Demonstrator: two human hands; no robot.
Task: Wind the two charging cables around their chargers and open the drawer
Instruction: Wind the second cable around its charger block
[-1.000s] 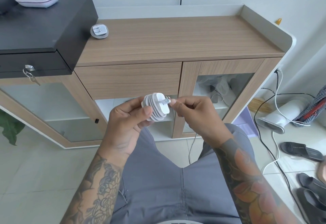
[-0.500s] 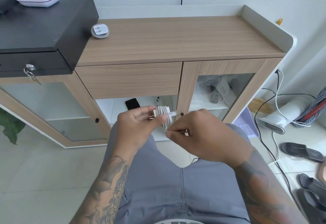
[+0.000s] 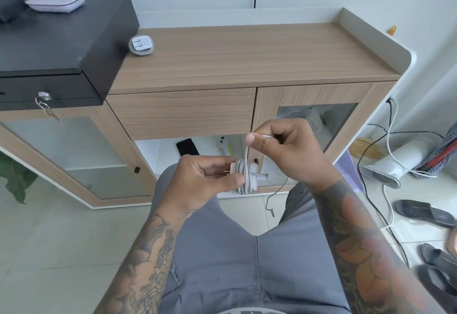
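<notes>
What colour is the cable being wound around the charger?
White, like the charger it wraps; the cable shows best in the head view.

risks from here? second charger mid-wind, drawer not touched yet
1. The left hand pinches the charger only at its edges, so a hard pull from the right hand on the cable might twist it loose.
2. The cable's free end dangles between the knees and could snag or whip.
3. Both hands are occupied and the drawer is shut; the coils may spring loose when the charger is set down.
</notes>
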